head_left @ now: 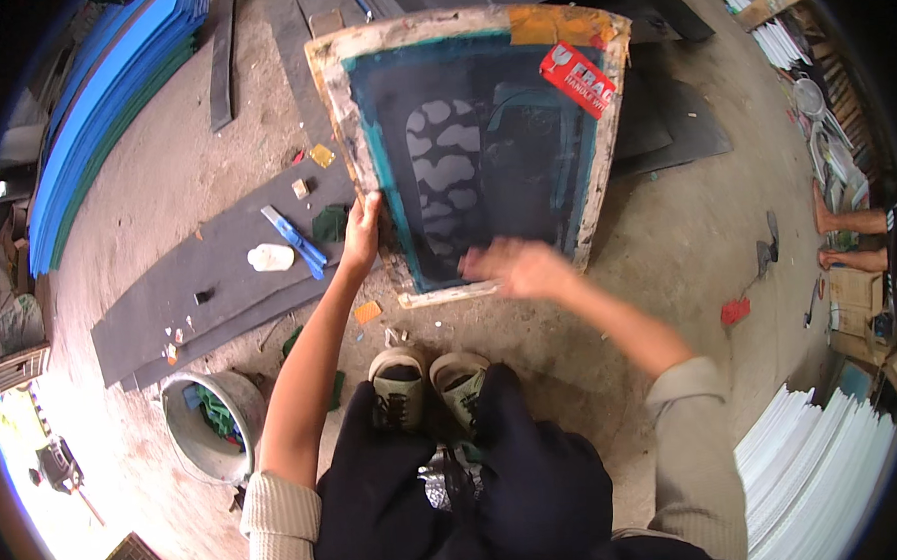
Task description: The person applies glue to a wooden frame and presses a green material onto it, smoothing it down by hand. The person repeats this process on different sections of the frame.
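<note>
A screen-printing frame (446, 220) is held up tilted in front of me. It has a worn, pale wooden border, teal edging and dark mesh with a patch of light blotches. My left hand (363, 229) grips the frame's left side near its lower corner, with the thumb at the front edge. Over the mesh's lower edge is my right hand (523, 269), its fingers smeared by motion; whether it touches the mesh or holds anything cannot be made out. A red sticker (578, 78) sits on the frame's upper right corner, beside orange tape (558, 25).
Dark flat sheets (208, 275) lie on the floor at left, bearing a blue cutter (295, 242) and a white bottle (270, 257). A grey bucket (216, 460) stands near my left arm. Blue sheets (111, 105) and white sheets (817, 474) are stacked aside. Another person's bare feet (842, 243) show at right.
</note>
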`<state>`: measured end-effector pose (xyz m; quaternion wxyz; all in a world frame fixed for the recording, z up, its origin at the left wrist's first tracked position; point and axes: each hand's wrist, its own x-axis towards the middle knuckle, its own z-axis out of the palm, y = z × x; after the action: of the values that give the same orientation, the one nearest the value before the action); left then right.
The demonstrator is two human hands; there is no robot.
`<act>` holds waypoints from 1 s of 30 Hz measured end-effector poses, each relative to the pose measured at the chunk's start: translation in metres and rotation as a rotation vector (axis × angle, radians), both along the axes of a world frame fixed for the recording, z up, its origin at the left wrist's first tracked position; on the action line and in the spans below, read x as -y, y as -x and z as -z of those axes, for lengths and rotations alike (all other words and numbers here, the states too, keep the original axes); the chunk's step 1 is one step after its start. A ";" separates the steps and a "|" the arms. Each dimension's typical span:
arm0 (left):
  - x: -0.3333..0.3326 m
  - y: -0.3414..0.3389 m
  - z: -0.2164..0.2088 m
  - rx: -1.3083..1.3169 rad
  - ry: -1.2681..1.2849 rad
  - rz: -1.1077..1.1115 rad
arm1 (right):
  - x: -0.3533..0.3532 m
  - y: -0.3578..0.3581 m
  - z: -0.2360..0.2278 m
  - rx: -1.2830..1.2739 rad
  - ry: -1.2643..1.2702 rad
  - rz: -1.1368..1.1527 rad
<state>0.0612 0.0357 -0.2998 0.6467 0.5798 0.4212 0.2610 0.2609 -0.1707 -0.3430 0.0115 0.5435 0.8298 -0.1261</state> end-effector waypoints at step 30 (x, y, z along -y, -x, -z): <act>0.000 0.002 0.011 0.032 -0.007 -0.071 | 0.017 0.076 0.020 -0.070 -0.442 1.055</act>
<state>0.0597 0.0352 -0.3107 0.6416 0.5624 0.4303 0.2948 0.1853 -0.1875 -0.3634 -0.1945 0.8690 0.4529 0.0439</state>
